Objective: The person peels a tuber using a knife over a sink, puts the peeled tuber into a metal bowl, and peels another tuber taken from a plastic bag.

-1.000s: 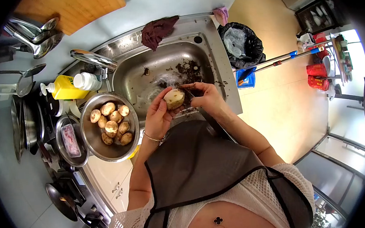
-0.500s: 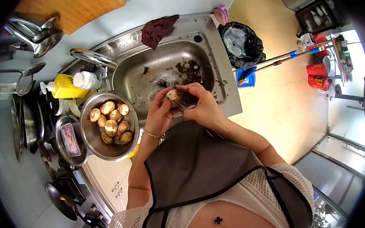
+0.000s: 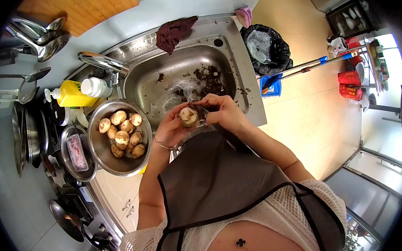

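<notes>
Over the near edge of the sink, my left hand (image 3: 171,128) is closed round a partly peeled taro (image 3: 189,117), whose pale cut face is turned up and whose sides are still brown. My right hand (image 3: 223,111) is closed just right of the taro, fingers bent toward it. A thin metal tool (image 3: 204,118) shows at its fingertips; its exact kind is mostly hidden. Dark peelings (image 3: 207,79) and a crumpled clear plastic bag (image 3: 171,96) lie in the steel sink (image 3: 138,78). Left of my hands, a metal bowl (image 3: 99,152) holds several pale-brown tubers (image 3: 122,137).
A faucet (image 3: 102,61), a yellow bottle (image 3: 75,95) and a white bottle (image 3: 96,88) stand left of the sink. A maroon cloth (image 3: 174,34) hangs on its back rim. Right of the sink, a black-lined bin (image 3: 277,52) stands on the floor beside long handles (image 3: 310,67).
The taro has turned in my left hand so its pale face points up. My right hand has shifted slightly right, away from it. The bowl and sink contents look the same.
</notes>
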The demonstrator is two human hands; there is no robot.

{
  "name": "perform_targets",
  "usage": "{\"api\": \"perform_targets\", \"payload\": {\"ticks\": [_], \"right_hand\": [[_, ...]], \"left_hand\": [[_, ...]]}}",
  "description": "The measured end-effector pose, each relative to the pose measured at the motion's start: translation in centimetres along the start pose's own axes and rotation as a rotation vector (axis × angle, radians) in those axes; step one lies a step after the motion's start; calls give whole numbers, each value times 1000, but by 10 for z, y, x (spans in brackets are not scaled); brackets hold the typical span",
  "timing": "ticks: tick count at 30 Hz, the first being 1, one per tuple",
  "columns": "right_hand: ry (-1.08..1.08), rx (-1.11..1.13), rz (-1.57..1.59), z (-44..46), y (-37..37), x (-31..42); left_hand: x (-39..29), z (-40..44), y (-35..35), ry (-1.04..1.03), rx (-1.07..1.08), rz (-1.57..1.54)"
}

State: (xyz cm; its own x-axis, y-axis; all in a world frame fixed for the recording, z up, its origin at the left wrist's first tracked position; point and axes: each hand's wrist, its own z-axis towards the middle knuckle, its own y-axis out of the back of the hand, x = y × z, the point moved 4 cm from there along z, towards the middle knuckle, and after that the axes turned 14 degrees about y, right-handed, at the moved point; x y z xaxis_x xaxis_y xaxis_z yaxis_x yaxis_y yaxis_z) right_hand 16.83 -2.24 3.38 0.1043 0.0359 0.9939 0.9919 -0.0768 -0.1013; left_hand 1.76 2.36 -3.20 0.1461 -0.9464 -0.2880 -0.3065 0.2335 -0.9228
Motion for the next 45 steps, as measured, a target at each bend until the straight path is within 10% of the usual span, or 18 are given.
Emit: {"api": "perform_targets", "payload": {"ticks": [27, 31, 34, 37, 45], "right_hand": [[33, -40, -64, 4, 3, 9], [-147, -89, 156, 0, -4, -1], [221, -118, -253, 0, -9, 6], [-155, 49, -58, 5, -2, -7], [-73, -276, -256, 25, 46, -81]], "left_hand": [[-26, 5, -23, -593, -233, 743], [-19, 9, -19, -536, -314, 554], [-16, 6, -11, -473, -270, 387], [-16, -12, -7, -405, -98, 209], [-62, -141, 11, -393, -1534, 1513]]}}
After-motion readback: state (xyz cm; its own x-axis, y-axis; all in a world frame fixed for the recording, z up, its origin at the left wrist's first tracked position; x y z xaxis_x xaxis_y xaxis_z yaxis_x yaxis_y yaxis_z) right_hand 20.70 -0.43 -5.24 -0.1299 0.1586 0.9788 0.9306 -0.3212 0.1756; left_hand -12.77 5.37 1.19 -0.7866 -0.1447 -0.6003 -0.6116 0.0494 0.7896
